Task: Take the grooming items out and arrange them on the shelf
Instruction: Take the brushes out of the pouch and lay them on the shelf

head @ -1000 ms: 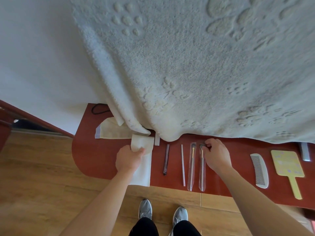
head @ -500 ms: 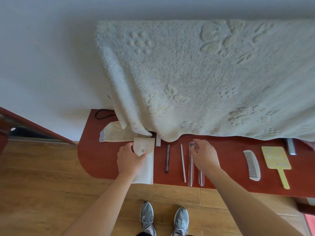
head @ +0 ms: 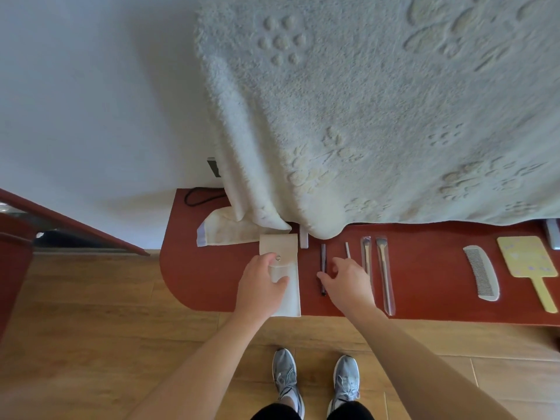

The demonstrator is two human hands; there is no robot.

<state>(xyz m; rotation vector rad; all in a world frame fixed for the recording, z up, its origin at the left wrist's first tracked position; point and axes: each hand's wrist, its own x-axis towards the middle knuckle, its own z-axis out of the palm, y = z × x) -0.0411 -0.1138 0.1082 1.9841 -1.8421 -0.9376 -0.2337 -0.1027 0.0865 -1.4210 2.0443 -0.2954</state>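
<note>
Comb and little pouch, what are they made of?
The comb looks like hard plastic: pale grey, smooth, with thin, even teeth, though I can't be sure. The pouch looks like soft cream cloth, maybe felt: dull, with a folded flap and a shiny snap that seems metal.

We find no text, label, brand or number we can read; the faint marks on the yellow hand mirror [head: 525,256], well right of the fingers [head: 339,263], are too blurred.

plain white wall [head: 91,101] meets a light wooden plank floor [head: 91,344].
</note>
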